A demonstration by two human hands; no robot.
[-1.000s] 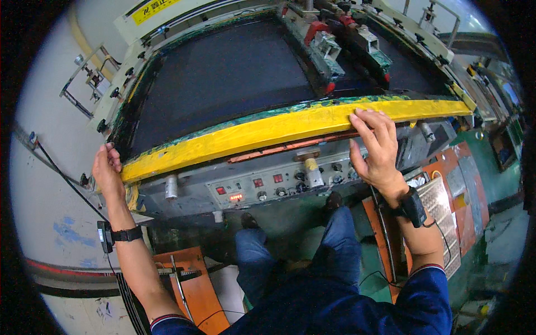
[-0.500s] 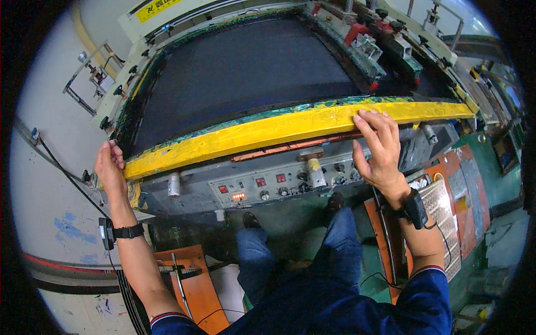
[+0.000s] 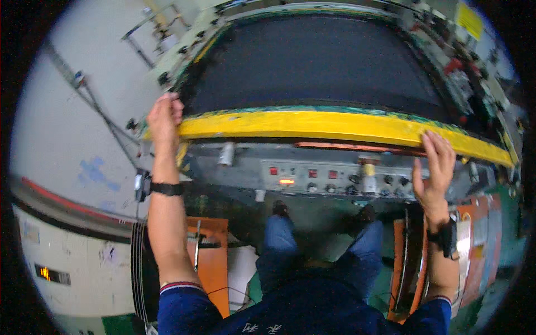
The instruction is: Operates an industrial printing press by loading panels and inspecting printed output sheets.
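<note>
From the head view, the person's left hand [image 3: 165, 118] is up at the near-left corner, fingers curled in; whether they close on anything there cannot be told. It sits right at the left end of a long, flat-faced yellow bar [image 3: 301, 124], and the wrist below carries a black strap [image 3: 167, 188] with a small boxy device.

Across to the right hand [image 3: 436, 167], and this one is open! Fingers extended, thumb held apart, fingertips at the bar's upper edge toward its right end, palm below the yellow face, nothing in its grasp.

So the bar runs between the two hands, bowed by the lens, and straight behind it spreads a broad, dark, rectangular mesh-like panel [image 3: 312, 61] with a green-smeared border, beyond both sets of fingers.

Beneath the bar, a thin copper-coloured strip [image 3: 357, 147] peeks out, left of the right hand. Lower again comes a grey control panel [image 3: 304, 173] with red switches, dark knobs and a glowing orange display [image 3: 287, 181], all between the forearms. Down below, two denim-clad legs [image 3: 280, 233] stand facing the machine.
</note>
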